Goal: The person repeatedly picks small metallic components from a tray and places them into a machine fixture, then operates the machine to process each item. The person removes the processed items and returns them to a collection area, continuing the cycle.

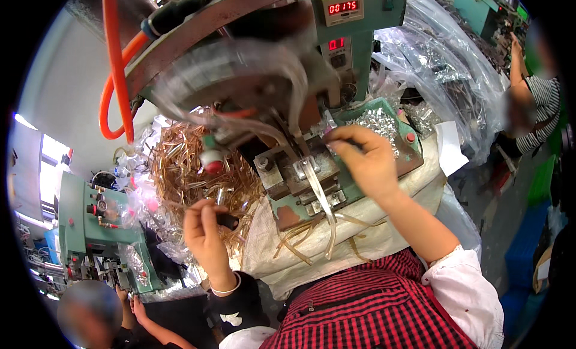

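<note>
— Nearest to the wearer, what shows?

— A red-and-black checked garment (372, 307) at the lower edge, with both forearms rising from it. The left hand (204, 229) is curled nearly closed, thumb and fingers pinched on a small dark piece; I cannot tell what that piece is. It hovers at the edge of a heap of thin copper-coloured metal strips (186, 169).

— And the right hand?

— The right hand (363, 160) reaches further in, fingers bent and drawn together, the tips pinching a small shiny part right by the press. It is too small to name for certain.

— Where is the work itself?

— Between the two hands, a little beyond them: a silver metal strip (318, 196) lies on the machine's block (300, 181) and runs down toward the wearer over a pale cloth (312, 253), where a few loose golden strips lie.

— Beyond that?

— A green tray (408, 148) holding a pile of small silver clips (375, 124), just behind the right hand. Above sits the machine head (240, 67), blurred, with an orange hose (114, 67) at its left and a red digit counter (340, 7) on top. Clear plastic bags (444, 67) lie at far right, near another person in a striped sleeve (540, 109).
</note>
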A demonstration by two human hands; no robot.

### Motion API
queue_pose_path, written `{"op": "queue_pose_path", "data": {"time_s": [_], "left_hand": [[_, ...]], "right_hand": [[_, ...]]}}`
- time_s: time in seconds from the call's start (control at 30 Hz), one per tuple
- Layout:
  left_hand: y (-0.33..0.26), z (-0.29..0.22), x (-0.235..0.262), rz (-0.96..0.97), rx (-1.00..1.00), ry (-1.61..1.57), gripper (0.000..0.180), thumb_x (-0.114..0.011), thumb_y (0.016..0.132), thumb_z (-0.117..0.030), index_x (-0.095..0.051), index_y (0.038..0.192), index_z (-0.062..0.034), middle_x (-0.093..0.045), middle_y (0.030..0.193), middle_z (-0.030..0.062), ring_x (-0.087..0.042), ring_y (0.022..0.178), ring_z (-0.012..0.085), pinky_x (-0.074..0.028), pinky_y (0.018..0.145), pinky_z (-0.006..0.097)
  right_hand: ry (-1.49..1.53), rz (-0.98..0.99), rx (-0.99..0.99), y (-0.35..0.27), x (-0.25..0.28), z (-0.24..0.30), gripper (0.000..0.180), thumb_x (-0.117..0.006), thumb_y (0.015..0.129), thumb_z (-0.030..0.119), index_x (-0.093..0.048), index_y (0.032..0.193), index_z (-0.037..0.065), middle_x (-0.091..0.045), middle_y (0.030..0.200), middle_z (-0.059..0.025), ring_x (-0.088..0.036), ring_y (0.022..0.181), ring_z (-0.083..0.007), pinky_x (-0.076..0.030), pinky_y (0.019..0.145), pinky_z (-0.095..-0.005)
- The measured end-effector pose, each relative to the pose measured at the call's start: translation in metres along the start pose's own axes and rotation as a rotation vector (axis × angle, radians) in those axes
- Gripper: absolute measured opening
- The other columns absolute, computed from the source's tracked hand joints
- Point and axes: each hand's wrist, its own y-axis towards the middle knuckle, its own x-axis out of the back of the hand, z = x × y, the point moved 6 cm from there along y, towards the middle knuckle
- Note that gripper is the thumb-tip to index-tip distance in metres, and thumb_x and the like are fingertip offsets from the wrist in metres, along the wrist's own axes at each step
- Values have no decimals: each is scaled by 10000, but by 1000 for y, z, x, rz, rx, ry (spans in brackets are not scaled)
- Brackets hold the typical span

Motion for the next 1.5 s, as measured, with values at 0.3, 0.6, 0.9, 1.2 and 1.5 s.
{"op": "queue_pose_path", "data": {"time_s": [0.3, 0.6, 0.9, 1.2, 1.5], "left_hand": [[19, -86, -64, -118, -641, -58, 108, -615, 1004, -59, -605, 1011, 48, -706, 908, 137, -661, 798, 163, -531, 786, 275], [22, -88, -66, -92, -579, -41, 116, -633, 1003, -74, -629, 986, 40, -708, 880, 109, -657, 772, 138, -525, 738, 252], [-40, -75, -106, 206, -1083, 336, 205, -802, 746, 22, -747, 935, -35, -736, 880, 116, -733, 749, 241, -568, 601, 306], [-46, -59, -141, 284, -1326, 395, 204, -833, 752, -75, -709, 913, -54, -735, 982, 121, -584, 558, 107, -413, 464, 250], [-41, -47, -134, 313, -1261, 209, 199, -717, 750, -117, -653, 931, -63, -633, 892, 74, -597, 652, 230, -447, 541, 367]], "right_hand": [[331, 15, -17, -22, -48, 10, 291, -655, 924, -10, -540, 1191, -17, -682, 1003, -66, -638, 948, -105, -484, 854, -251], [381, -32, -93, -25, -49, 11, 341, -655, 920, -12, -532, 1238, -7, -699, 1026, -66, -627, 964, -86, -471, 871, -243], [-571, 108, 420, -27, 11, 49, 318, -679, 805, 32, -702, 1122, 40, -695, 1046, -159, -637, 1031, -360, -506, 948, -460], [-1092, -154, 269, -24, 86, -54, 175, -793, 770, 138, -692, 898, 73, -677, 886, -102, -612, 923, -322, -490, 807, -448], [-1255, 17, 459, -7, 85, -96, 301, -657, 812, 27, -638, 1108, -24, -550, 1371, -260, -491, 1298, -468, -418, 1070, -498]]}}
